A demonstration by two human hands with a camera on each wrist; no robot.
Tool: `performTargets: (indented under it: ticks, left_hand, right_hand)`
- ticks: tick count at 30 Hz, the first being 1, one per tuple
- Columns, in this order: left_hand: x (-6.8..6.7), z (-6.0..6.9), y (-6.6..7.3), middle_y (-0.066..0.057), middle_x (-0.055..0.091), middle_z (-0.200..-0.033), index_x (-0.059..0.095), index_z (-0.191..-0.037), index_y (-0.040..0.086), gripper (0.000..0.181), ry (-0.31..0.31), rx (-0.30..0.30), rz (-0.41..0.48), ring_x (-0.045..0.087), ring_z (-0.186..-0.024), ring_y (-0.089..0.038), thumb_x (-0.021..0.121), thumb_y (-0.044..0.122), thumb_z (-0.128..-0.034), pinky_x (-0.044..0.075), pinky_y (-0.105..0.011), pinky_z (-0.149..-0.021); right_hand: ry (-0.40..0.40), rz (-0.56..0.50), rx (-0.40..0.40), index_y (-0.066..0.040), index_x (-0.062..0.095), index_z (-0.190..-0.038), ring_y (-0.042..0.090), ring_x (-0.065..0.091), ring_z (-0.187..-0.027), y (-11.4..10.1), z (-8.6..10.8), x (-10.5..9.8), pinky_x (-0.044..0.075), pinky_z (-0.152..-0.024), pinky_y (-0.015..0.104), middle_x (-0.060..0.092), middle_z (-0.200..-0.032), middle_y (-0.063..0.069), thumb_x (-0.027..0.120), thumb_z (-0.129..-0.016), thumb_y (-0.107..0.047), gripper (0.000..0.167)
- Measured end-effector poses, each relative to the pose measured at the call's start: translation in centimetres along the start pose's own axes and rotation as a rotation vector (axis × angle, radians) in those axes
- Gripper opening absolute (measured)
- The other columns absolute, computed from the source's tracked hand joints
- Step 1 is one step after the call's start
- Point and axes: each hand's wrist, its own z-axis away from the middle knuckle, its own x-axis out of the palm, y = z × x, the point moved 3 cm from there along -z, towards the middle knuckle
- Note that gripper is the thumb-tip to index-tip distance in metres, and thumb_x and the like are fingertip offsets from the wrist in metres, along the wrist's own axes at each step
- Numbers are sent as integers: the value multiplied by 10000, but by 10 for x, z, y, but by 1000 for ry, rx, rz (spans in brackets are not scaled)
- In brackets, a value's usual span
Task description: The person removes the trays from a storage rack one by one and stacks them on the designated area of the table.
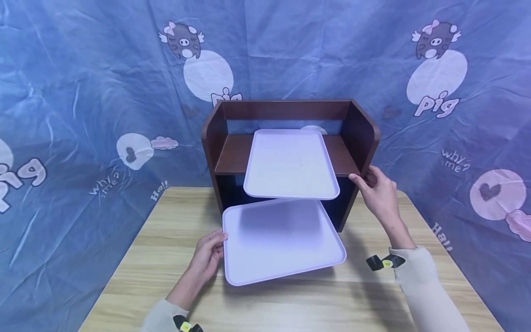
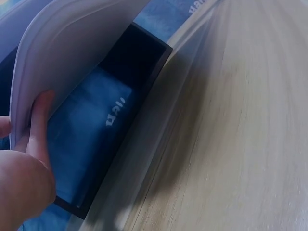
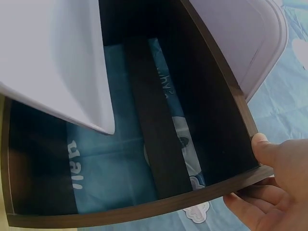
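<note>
My left hand point(image 1: 206, 254) pinches the left edge of a white rectangular tray point(image 1: 282, 244), held tilted above the table before a dark brown wooden shelf point(image 1: 286, 109). In the left wrist view the fingers point(image 2: 41, 120) lie under the tray point(image 2: 86, 43). The tray's far edge is hidden behind a second white tray point(image 1: 292, 166), which lies on the shelf's upper board and juts over its front. My right hand point(image 1: 379, 191) grips the shelf's right side panel near the board, thumb in front. In the right wrist view, the held tray point(image 3: 53, 57) stands before the lower compartment.
The shelf stands toward the back of a light wood table point(image 1: 174, 221). Behind and at both sides hangs a blue cloth point(image 1: 124, 83) printed with pigs and lettering. Through the shelf's open back the cloth point(image 3: 115, 163) shows.
</note>
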Motion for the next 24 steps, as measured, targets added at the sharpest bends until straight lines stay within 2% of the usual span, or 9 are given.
performTargets:
  ticks: [7, 12, 21, 24]
  left_hand:
    - [-4, 0, 0, -61, 804, -876, 683, -1129, 16, 212, -37, -25, -22, 784, -767, -149, 528, -48, -1000, 681, -280, -739]
    - [-7, 2, 0, -40, 814, -901, 708, -1098, 48, 235, -93, -35, -53, 786, -795, -132, 519, -55, -1003, 677, -268, -771]
    - [-11, 4, -6, -41, 824, -976, 681, -1183, 31, 249, -174, -80, -67, 796, -861, -127, 520, -56, -1015, 674, -280, -841]
    - [-12, 5, -8, -43, 824, -987, 679, -1176, 35, 245, -204, -90, -63, 799, -877, -133, 513, -55, -1020, 674, -286, -850]
  right_hand:
    - [-23, 21, -14, 31, 652, -1356, 443, 746, -1115, -1, -3, -1, 560, -952, 578, 744, -1212, 273, 784, -988, -298, 511]
    - [-39, 30, -31, 41, 655, -1342, 473, 736, -1126, -2, -4, -4, 551, -952, 601, 741, -1203, 291, 786, -985, -305, 514]
    - [-57, 53, -34, 39, 670, -1312, 463, 747, -1109, -3, -5, -7, 539, -903, 556, 755, -1175, 284, 779, -990, -322, 496]
    - [-60, 50, -28, 27, 678, -1315, 445, 752, -1106, -4, -5, -8, 557, -869, 326, 760, -1177, 268, 800, -973, -322, 503]
